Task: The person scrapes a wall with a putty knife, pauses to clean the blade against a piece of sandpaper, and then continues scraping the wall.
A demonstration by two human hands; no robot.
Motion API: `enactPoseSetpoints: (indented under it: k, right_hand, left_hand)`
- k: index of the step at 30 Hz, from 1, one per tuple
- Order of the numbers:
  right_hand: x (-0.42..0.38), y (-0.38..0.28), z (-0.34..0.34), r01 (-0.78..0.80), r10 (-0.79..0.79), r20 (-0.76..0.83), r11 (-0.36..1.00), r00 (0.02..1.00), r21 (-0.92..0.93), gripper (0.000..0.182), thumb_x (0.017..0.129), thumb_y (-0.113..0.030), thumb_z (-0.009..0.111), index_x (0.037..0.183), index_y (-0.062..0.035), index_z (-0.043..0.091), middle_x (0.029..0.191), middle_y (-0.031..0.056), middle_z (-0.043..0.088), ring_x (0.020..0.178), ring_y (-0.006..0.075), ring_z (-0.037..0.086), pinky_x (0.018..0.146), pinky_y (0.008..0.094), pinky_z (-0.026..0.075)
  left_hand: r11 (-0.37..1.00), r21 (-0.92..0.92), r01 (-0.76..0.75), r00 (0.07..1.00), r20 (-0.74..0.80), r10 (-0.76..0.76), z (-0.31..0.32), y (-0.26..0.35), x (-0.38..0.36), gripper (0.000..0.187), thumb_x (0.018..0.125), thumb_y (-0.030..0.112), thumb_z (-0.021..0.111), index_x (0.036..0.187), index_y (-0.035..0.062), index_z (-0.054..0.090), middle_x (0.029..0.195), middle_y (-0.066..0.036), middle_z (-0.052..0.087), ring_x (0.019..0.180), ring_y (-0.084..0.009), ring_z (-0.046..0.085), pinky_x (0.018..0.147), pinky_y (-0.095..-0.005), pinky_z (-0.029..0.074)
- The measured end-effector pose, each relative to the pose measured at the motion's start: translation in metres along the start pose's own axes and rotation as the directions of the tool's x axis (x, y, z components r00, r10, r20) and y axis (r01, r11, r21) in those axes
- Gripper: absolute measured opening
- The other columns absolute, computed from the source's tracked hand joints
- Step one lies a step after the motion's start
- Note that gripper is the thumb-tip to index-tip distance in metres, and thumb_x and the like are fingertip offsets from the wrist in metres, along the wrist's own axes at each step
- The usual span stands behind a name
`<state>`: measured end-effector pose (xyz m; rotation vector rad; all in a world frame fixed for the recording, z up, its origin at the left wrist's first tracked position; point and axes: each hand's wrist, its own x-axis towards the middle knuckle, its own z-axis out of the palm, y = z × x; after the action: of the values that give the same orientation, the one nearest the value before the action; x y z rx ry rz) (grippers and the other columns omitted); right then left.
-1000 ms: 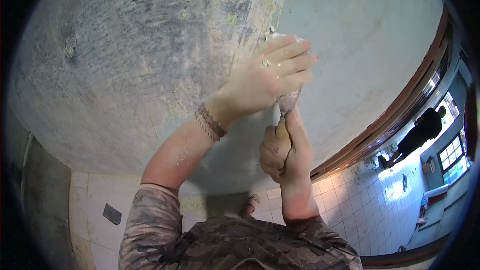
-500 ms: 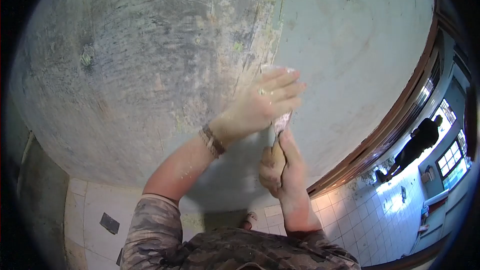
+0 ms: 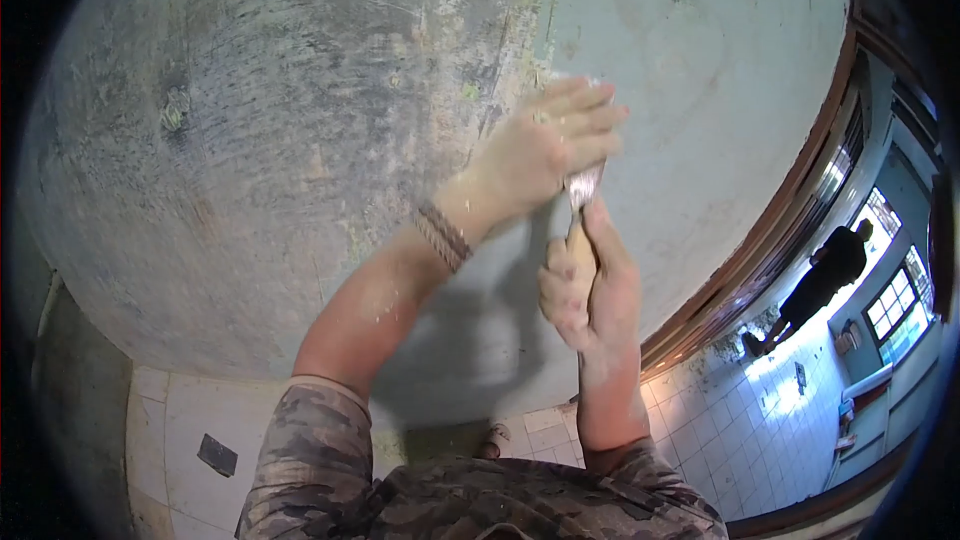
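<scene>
A scraper with a pale handle (image 3: 580,252) and a shiny metal blade (image 3: 583,185) lies against the wall. My right hand (image 3: 575,290) is wrapped round the handle. Above it, my left hand (image 3: 560,145) rests flat over the blade, fingers stretched out towards the right and a little apart; it hides most of the blade. The wall is rough, grey and patchy on the left (image 3: 300,120), and smooth pale green on the right (image 3: 700,100). Both hands are near the line between the two surfaces. A braided band (image 3: 443,236) circles my left wrist.
A person in dark clothes (image 3: 830,270) stands at the far right, near bright windows (image 3: 893,315). Brown wooden framing (image 3: 770,255) borders the wall. On the tiled floor (image 3: 190,405) at lower left lies a dark flat piece (image 3: 217,455). A foot (image 3: 494,441) shows below the wall.
Both my hands and the scraper have moved up the wall and slightly to the right. My left hand still covers the blade, and my right hand keeps hold of the handle.
</scene>
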<state>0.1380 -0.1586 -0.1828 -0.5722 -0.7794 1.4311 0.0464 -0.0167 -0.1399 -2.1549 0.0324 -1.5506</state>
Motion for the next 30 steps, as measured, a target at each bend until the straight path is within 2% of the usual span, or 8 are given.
enactPoseSetpoints:
  k: [4, 15, 17, 18, 20, 24, 26, 30]
  right_hand:
    - [-0.009, 0.006, -0.009, -0.042, 0.041, -0.029, 0.999, 0.999, -0.029, 0.026, 0.103, -0.041, 0.036, 0.116, -0.0208, 0.044, 0.059, 0.0024, 0.043, 0.035, 0.0101, 0.035, 0.026, 0.0207, 0.028]
    - [-0.007, -0.005, 0.011, -0.014, 0.015, 0.043, 1.0, 0.999, -0.02, 0.024, 0.102, -0.035, 0.042, 0.122, -0.0214, 0.045, 0.063, 0.0005, 0.046, 0.038, 0.0087, 0.039, 0.03, 0.0212, 0.029]
    - [-0.013, 0.002, 0.009, -0.05, 0.05, -0.02, 0.999, 0.999, -0.005, 0.032, 0.103, -0.043, 0.036, 0.1, -0.0132, 0.047, 0.056, 0.0012, 0.041, 0.034, 0.0095, 0.035, 0.026, 0.0213, 0.03]
    - [-0.01, -0.002, 0.011, -0.047, 0.047, -0.018, 0.999, 0.999, 0.001, 0.032, 0.103, -0.043, 0.036, 0.1, -0.0132, 0.047, 0.056, 0.0012, 0.041, 0.034, 0.0095, 0.035, 0.026, 0.0213, 0.03]
    - [-0.001, -0.018, 0.019, -0.062, 0.059, 0.084, 0.997, 0.995, 0.042, 0.026, 0.103, -0.037, 0.041, 0.124, -0.0232, 0.045, 0.063, 0.0008, 0.047, 0.038, 0.0087, 0.039, 0.03, 0.0211, 0.03]
    - [0.005, -0.028, 0.025, -0.031, 0.016, 0.199, 0.997, 0.98, 0.073, 0.026, 0.102, -0.039, 0.04, 0.123, -0.0244, 0.045, 0.063, 0.001, 0.047, 0.037, 0.0096, 0.038, 0.029, 0.0209, 0.03]
    - [0.002, -0.015, 0.006, -0.177, 0.151, 0.176, 0.974, 0.973, 0.139, 0.029, 0.102, -0.041, 0.04, 0.124, -0.0226, 0.044, 0.062, 0.0009, 0.046, 0.037, 0.0097, 0.037, 0.028, 0.0207, 0.029]
    - [0.01, -0.018, 0.006, -0.185, 0.142, 0.248, 0.969, 0.958, 0.163, 0.028, 0.102, -0.042, 0.04, 0.115, -0.0173, 0.045, 0.062, 0.0012, 0.045, 0.036, 0.01, 0.036, 0.028, 0.0214, 0.029]
  left_hand:
    - [1.0, 0.02, 0.018, 1.0, 0.001, -0.018, -0.001, 0.012, -0.008, 0.015, 0.08, 0.014, 0.063, 0.094, 0.01, 0.064, 0.121, -0.005, 0.064, 0.122, -0.0273, 0.055, 0.105, -0.0444, 0.04]
    - [1.0, 0.03, 0.001, 1.0, 0.013, -0.001, -0.004, -0.001, -0.002, 0.014, 0.08, 0.014, 0.064, 0.094, 0.0102, 0.065, 0.121, -0.004, 0.065, 0.121, -0.0268, 0.056, 0.106, -0.0436, 0.04]
    - [0.999, -0.001, 0.049, 0.999, 0.01, -0.049, 0.002, 0.008, -0.014, 0.015, 0.079, 0.014, 0.065, 0.094, 0.0096, 0.066, 0.119, -0.004, 0.067, 0.12, -0.0276, 0.057, 0.106, -0.0442, 0.039]
    - [0.999, -0.002, 0.043, 0.999, 0.015, -0.043, 0.001, 0.003, -0.007, 0.015, 0.079, 0.014, 0.065, 0.094, 0.0096, 0.066, 0.119, -0.004, 0.067, 0.12, -0.0276, 0.057, 0.106, -0.0442, 0.039]
    - [0.999, 0.015, 0.029, 0.995, -0.096, -0.028, -0.003, -0.009, 0.016, 0.015, 0.079, 0.014, 0.066, 0.093, 0.0099, 0.067, 0.118, -0.004, 0.067, 0.119, -0.0273, 0.058, 0.105, -0.0438, 0.04]
    - [1.0, -0.005, -0.018, 0.998, -0.058, 0.018, -0.014, -0.017, 0.03, 0.015, 0.079, 0.014, 0.066, 0.093, 0.0103, 0.068, 0.119, -0.005, 0.067, 0.12, -0.0278, 0.057, 0.105, -0.0438, 0.04]
    - [0.999, 0.049, -0.003, 1.0, 0.012, 0.003, -0.012, -0.008, 0.008, 0.016, 0.079, 0.014, 0.066, 0.093, 0.0095, 0.068, 0.118, -0.006, 0.067, 0.121, -0.0287, 0.056, 0.104, -0.0439, 0.04]
    - [1.0, 0.008, 0.013, 1.0, 0.019, -0.013, -0.014, -0.014, 0.017, 0.016, 0.079, 0.013, 0.065, 0.095, 0.0089, 0.068, 0.118, -0.007, 0.067, 0.121, -0.029, 0.056, 0.104, -0.044, 0.04]
